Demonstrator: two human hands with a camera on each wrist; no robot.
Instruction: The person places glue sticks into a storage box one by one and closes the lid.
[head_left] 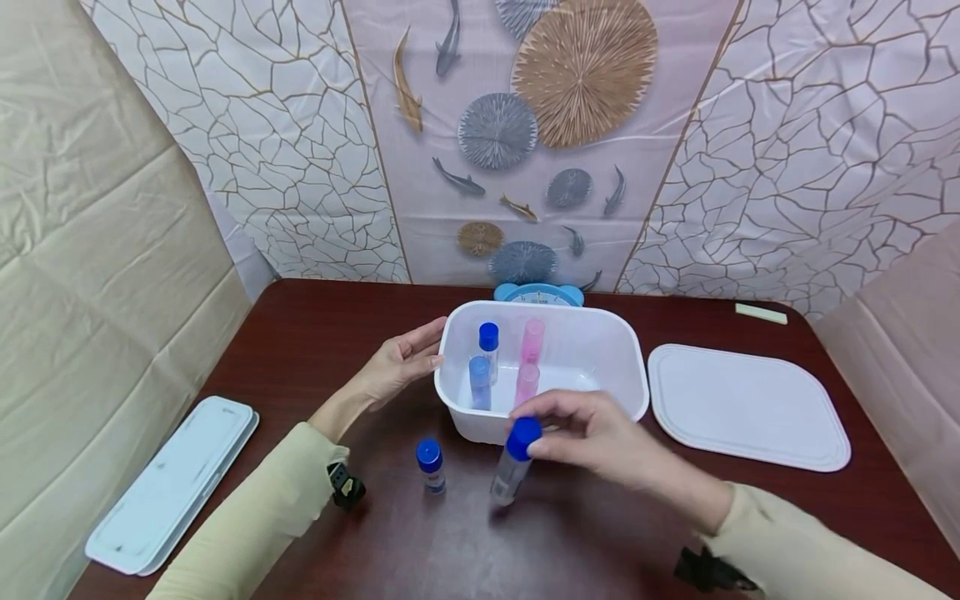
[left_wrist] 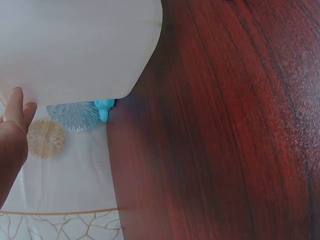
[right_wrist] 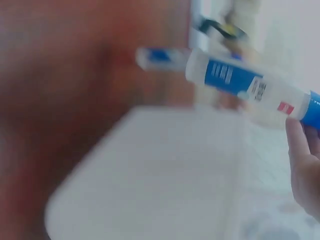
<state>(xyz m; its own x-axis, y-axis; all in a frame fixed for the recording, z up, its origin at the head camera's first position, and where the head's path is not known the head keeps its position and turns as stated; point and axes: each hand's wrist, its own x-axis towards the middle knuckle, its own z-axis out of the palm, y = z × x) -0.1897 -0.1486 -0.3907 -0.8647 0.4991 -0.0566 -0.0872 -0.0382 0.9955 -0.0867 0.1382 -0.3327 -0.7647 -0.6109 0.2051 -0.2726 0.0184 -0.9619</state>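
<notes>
Right hand [head_left: 592, 437], lower centre of the head view: fingers curled round the blue cap of a clear plastic bottle with a blue-and-white label [head_left: 513, 467]. The bottle hangs tilted, base down-left, just in front of the white rectangular plastic tub [head_left: 622, 333], above the dark red wooden table [head_left: 315, 333]. Right wrist view is blurred, but shows fingertips [right_wrist: 300, 150] on the capped end at the right edge, bottle [right_wrist: 250, 85] angled up-left over the tub.

Left hand [head_left: 397, 362], centre-left: fingers straight, laid flat against the tub's left outer wall, gripping nothing. Left wrist view shows fingertips [left_wrist: 17, 107] at the tub wall [left_wrist: 80, 50], upper left.

In the tub: two blue-capped bottles [head_left: 483, 362] and two pink bottles [head_left: 529, 358], upright, left half.

A small blue-capped bottle [head_left: 431, 467] stands on the table, just left of the held one.

White flat tub lid [head_left: 746, 408] lies right of the tub. Pale blue-white flat case [head_left: 172, 483] at lower left. Light blue scale [head_left: 538, 293] touches the tub's far side.
</notes>
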